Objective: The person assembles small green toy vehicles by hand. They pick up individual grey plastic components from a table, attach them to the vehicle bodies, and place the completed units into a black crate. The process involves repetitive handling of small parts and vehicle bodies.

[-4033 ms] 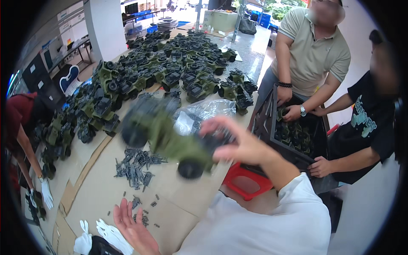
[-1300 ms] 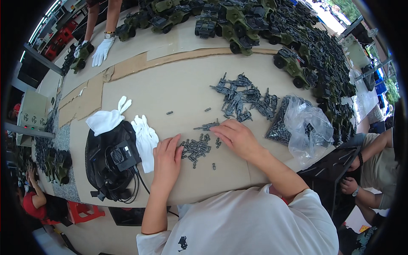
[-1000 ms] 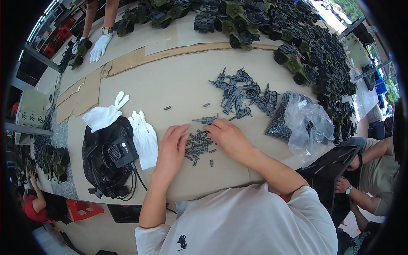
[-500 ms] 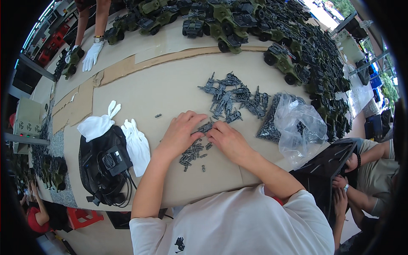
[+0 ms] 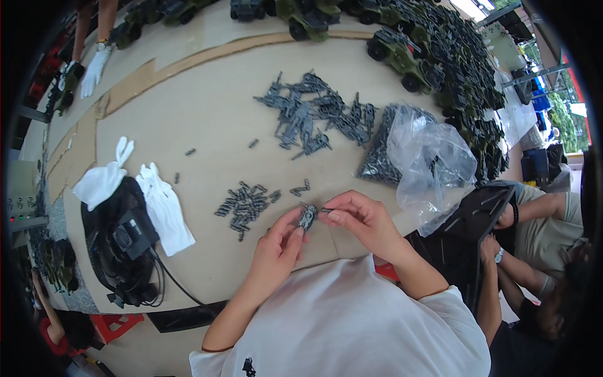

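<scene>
Hands at work over a bench (image 5: 217, 119), seen from above. The left hand (image 5: 279, 246), close to the bench's near edge, has thumb and fingers closed on a grey gun-shaped part (image 5: 308, 217), which is held tilted in front of the person's white shirt (image 5: 352, 308). The right hand (image 5: 366, 221), just beside it, pinches a small dark piece (image 5: 327, 210) between thumb and fingertips; the piece is seemingly of the heap's kind, though too small to tell surely, and whether it touches the part cannot be told. To the left of the hands lies a heap of small dark pieces (image 5: 245, 206), with a few strays around it. Farther from the near edge is a pile of grey gun-shaped parts (image 5: 301, 113); to its right, a clear plastic bag (image 5: 433, 141) stands near the bench's right-hand edge. Toward the near left corner lie a black mesh bag (image 5: 103, 232) and white gloves (image 5: 166, 213). Green toy vehicles (image 5: 408, 63) crowd the far side, beyond a cardboard strip (image 5: 135, 85)
</scene>
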The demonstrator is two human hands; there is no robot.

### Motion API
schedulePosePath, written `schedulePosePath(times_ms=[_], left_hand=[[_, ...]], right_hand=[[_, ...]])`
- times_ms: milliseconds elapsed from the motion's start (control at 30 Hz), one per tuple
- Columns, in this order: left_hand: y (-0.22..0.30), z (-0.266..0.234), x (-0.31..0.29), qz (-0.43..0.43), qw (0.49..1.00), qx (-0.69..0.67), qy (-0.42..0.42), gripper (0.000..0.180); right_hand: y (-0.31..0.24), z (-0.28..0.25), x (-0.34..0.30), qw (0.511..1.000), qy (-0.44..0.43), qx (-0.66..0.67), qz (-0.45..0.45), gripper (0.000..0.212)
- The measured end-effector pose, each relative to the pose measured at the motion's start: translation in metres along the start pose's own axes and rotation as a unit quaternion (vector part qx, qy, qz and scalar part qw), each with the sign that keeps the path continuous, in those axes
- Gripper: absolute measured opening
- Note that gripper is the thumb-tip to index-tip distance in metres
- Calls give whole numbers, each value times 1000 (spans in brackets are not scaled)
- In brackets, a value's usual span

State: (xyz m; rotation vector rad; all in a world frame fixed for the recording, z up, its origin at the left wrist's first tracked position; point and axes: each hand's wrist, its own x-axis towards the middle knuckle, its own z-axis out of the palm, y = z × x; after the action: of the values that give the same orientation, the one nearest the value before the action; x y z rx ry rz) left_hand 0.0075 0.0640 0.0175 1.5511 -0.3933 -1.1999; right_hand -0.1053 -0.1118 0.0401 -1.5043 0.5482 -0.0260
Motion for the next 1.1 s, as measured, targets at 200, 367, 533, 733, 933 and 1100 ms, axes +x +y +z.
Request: schedulePosePath(times_ms=[200, 367, 533, 733, 933, 1100], left_hand=[[-6, 10, 3, 103, 971, 212, 29, 30], [-10, 11, 2, 142, 963, 226, 47, 30], [-13, 8, 2, 140, 963, 227, 30, 30], [-22, 10, 2, 179, 955, 234, 22, 25], [-31, 11, 3, 191, 959, 206, 37, 27], [-35, 11, 5, 192, 960, 197, 45, 27]], right_hand=[[14, 6, -13, 971, 31, -232, -58, 18], [17, 11, -15, 950, 42, -294, -98, 19], [10, 17, -18, 931, 31, -344, -120, 15], [9, 26, -19, 876, 28, -449, -175, 15], [0, 20, -14, 931, 0, -358, -66, 16], [-3, 22, -14, 900, -24, -431, -58, 18]])
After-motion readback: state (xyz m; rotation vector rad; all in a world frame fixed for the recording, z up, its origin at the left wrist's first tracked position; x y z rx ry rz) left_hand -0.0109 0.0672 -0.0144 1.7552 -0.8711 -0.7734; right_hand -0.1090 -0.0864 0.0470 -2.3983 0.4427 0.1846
